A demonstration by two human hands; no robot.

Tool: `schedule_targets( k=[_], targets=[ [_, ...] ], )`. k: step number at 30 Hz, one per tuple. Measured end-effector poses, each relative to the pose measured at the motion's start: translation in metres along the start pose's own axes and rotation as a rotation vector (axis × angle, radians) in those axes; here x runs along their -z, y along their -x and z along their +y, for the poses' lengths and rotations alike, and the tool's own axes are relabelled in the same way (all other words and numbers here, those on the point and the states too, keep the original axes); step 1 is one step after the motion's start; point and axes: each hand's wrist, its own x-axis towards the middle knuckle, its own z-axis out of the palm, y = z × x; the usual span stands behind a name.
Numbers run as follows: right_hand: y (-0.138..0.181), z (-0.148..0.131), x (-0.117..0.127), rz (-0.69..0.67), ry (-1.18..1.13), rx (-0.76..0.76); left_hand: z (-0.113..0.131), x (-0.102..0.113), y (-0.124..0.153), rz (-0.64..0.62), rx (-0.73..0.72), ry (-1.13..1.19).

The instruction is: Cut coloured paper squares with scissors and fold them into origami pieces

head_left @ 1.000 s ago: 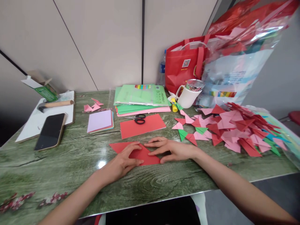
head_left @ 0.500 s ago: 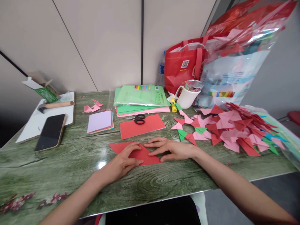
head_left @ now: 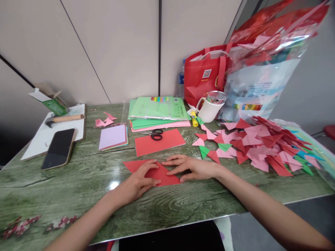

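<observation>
A folded sheet of red paper (head_left: 164,177) lies flat on the green table, with slanting edges and a pointed left corner. My left hand (head_left: 142,179) rests on its left and middle part, fingers apart and pressing lightly down. On its right side lies my right hand (head_left: 192,168), fingers stretched toward the left hand and touching the paper's edge. Just beyond, a red paper stack (head_left: 159,143) bears black-handled scissors (head_left: 156,134). To its left is a pad of square paper (head_left: 113,137), lilac on top.
At right spreads a heap of folded paper pieces (head_left: 261,139). Behind it stand a white mug (head_left: 209,111), a yellow glue stick (head_left: 194,119) and a red bag (head_left: 200,78). Green paper packs (head_left: 158,108) lie at the back. Left are a phone (head_left: 59,148) and a hammer (head_left: 65,119).
The whole view has shifted very slightly. Both hands keep their places on the red paper, with no visible change in the fold.
</observation>
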Motion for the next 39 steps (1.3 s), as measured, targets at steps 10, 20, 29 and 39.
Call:
schedule_targets(
  k=[10,20,29,39],
  targets=[
    [-0.001,-0.003,0.001,-0.012,0.041,-0.008,0.005,0.004,-0.002,-0.006,-0.011,-0.026],
    [0.002,-0.004,0.002,-0.067,0.304,0.064,0.011,0.007,-0.005,-0.035,-0.079,-0.065],
    [-0.013,-0.033,-0.004,0.003,0.543,0.034,0.015,0.01,-0.012,-0.021,-0.084,-0.111],
    [-0.01,-0.02,-0.057,0.219,0.658,-0.083,0.009,0.009,-0.011,-0.062,-0.088,-0.13]
  ],
)
